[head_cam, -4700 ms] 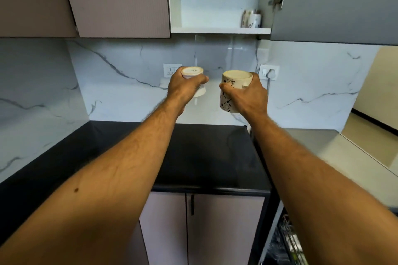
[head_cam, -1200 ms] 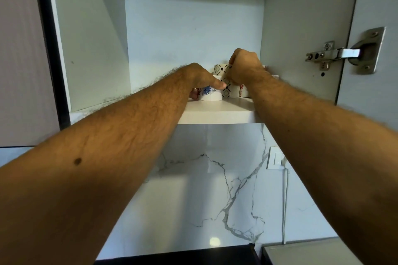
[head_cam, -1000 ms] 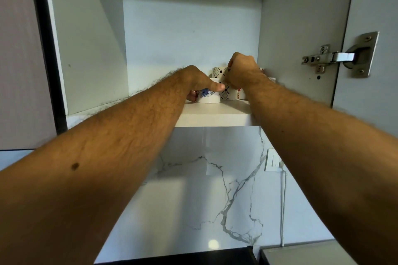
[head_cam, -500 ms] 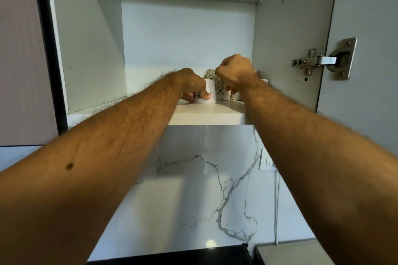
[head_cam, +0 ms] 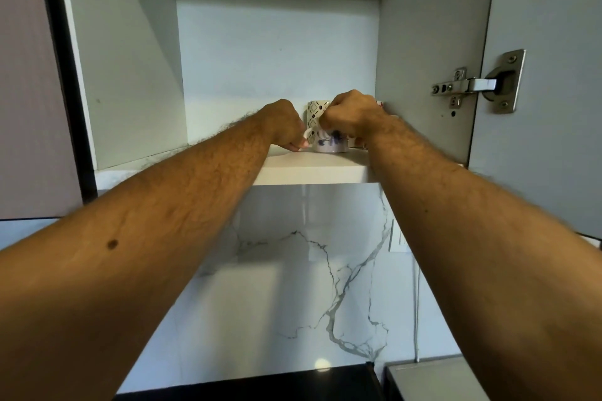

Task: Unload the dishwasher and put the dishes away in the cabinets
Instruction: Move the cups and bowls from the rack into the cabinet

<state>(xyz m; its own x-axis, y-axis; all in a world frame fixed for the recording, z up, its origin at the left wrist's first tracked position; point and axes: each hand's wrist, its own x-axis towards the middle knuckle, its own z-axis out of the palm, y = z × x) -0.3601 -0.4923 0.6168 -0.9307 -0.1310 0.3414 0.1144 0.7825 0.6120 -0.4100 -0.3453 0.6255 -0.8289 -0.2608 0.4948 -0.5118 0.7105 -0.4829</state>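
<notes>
Toward the shelf's (head_cam: 309, 169) front-right edge, we pinch the blue-print mug's (head_cam: 329, 144) handle with our left hand (head_cam: 283, 124) to square it beside the patterned mug (head_cam: 314, 112). Our right hand (head_cam: 350, 115) curls over its rim, steadying; exact hold hidden

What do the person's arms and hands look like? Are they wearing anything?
Both arms are bare, with no sleeves showing. No watch, ring, bracelet or gloves show on the left hand or the right hand. The forearms are hairy, and the left forearm has a small dark mole.
</notes>
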